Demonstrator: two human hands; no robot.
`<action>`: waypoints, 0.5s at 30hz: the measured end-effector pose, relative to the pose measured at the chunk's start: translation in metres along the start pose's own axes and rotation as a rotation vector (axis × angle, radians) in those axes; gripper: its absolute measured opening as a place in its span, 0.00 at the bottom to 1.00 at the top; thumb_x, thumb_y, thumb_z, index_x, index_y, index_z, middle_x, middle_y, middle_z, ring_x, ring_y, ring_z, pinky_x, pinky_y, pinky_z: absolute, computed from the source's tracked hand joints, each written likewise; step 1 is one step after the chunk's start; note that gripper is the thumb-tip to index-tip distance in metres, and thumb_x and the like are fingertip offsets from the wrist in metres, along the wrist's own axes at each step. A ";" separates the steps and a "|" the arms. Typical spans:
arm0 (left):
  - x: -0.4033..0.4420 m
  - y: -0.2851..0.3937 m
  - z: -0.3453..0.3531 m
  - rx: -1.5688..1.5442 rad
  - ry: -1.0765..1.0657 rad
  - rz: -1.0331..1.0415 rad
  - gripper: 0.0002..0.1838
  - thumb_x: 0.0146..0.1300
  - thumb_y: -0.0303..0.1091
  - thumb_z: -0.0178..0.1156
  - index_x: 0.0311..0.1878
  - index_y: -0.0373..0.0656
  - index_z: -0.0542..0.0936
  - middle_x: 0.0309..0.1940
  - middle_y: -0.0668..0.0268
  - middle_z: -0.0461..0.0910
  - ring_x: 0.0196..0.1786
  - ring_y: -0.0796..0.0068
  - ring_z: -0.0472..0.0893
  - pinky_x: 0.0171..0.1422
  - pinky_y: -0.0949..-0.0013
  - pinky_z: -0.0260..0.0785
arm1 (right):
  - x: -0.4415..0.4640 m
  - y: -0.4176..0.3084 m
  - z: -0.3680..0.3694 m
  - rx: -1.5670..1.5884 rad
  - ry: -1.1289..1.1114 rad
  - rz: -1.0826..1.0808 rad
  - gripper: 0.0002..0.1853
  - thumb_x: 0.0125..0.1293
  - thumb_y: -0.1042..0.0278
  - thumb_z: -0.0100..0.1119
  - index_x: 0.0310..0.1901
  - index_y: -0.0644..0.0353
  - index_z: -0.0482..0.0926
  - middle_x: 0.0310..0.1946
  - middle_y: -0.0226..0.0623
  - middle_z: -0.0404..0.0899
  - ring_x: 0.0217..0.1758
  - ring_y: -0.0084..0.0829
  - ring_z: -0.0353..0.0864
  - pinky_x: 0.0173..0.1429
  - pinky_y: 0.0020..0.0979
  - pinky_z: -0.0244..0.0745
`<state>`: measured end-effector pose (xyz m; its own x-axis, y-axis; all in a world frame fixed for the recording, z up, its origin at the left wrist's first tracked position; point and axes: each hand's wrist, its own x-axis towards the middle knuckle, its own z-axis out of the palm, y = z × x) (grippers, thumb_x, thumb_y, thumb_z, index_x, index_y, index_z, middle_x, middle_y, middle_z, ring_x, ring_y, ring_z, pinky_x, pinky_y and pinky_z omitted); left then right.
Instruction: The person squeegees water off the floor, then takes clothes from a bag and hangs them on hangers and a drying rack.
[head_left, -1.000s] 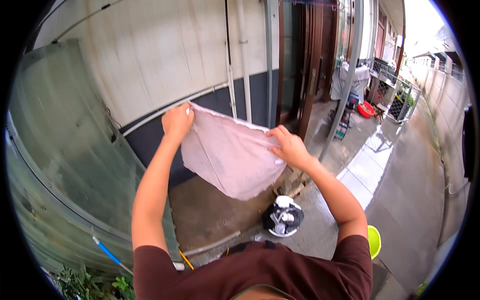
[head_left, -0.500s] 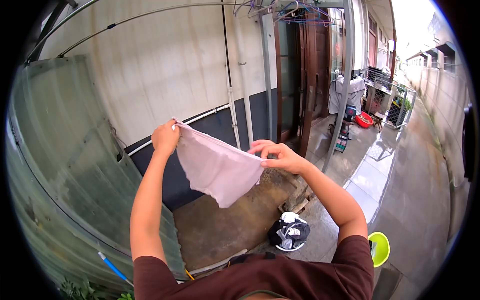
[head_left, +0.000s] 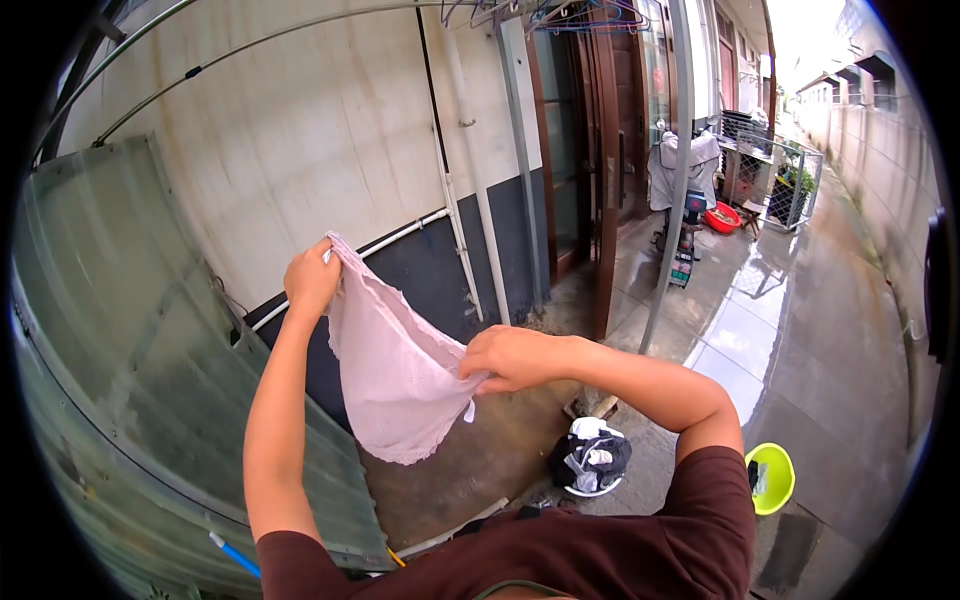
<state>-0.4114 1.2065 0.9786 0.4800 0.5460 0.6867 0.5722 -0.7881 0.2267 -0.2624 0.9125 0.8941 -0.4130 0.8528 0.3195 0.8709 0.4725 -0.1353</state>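
A damp-looking pale pink cloth garment (head_left: 395,385) hangs in the air before me, its upper edge gaping a little. My left hand (head_left: 312,280) pinches one top corner, the higher of the two. At the lower right end of that edge, my right hand (head_left: 515,358) grips the fabric with fingers curled, partly hiding the hold. A small white tag or strip dangles below the right fingers. The exact kind of garment cannot be made out.
A white basin (head_left: 594,488) heaped with dark and white clothes stands on the ground. Right of it sits a lime-green basin (head_left: 785,480). Hangers (head_left: 590,15) hang overhead near a metal post (head_left: 672,190). Corrugated green panels (head_left: 130,330) rise on the left.
My right hand has moved left and down, closer to my left hand. The cloth's top edge, stretched straight before, now sags open. The view has shifted slightly.
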 end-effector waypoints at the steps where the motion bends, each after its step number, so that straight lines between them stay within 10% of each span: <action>1: 0.001 0.006 -0.002 0.010 0.011 0.015 0.15 0.62 0.43 0.53 0.48 0.53 0.83 0.34 0.52 0.83 0.40 0.48 0.82 0.45 0.51 0.73 | 0.000 0.012 -0.001 0.038 0.011 -0.016 0.18 0.58 0.65 0.63 0.50 0.59 0.77 0.47 0.42 0.79 0.54 0.45 0.76 0.59 0.42 0.71; 4: 0.003 0.027 -0.003 0.054 0.066 0.099 0.13 0.62 0.41 0.54 0.46 0.51 0.82 0.31 0.55 0.82 0.39 0.50 0.81 0.42 0.51 0.72 | 0.001 0.049 -0.026 0.078 0.025 -0.023 0.22 0.58 0.63 0.64 0.55 0.58 0.76 0.52 0.46 0.76 0.58 0.45 0.74 0.63 0.42 0.69; 10: 0.022 0.039 0.011 0.208 0.206 0.256 0.10 0.59 0.36 0.55 0.41 0.46 0.80 0.28 0.60 0.80 0.35 0.56 0.80 0.39 0.53 0.72 | 0.002 0.158 -0.196 -0.523 1.067 0.103 0.15 0.58 0.65 0.61 0.47 0.55 0.77 0.47 0.43 0.77 0.51 0.46 0.77 0.54 0.42 0.74; 15: 0.035 0.036 0.025 0.266 0.227 0.233 0.09 0.58 0.36 0.57 0.40 0.45 0.80 0.27 0.59 0.79 0.35 0.55 0.80 0.39 0.53 0.72 | -0.037 0.236 -0.365 -0.952 1.491 0.479 0.18 0.64 0.64 0.54 0.56 0.52 0.74 0.56 0.39 0.74 0.58 0.45 0.74 0.59 0.43 0.71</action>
<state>-0.3576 1.2046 0.9933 0.4753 0.2615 0.8401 0.6312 -0.7665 -0.1186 0.0557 0.9114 1.1931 -0.0216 -0.2759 0.9609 0.8866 -0.4495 -0.1092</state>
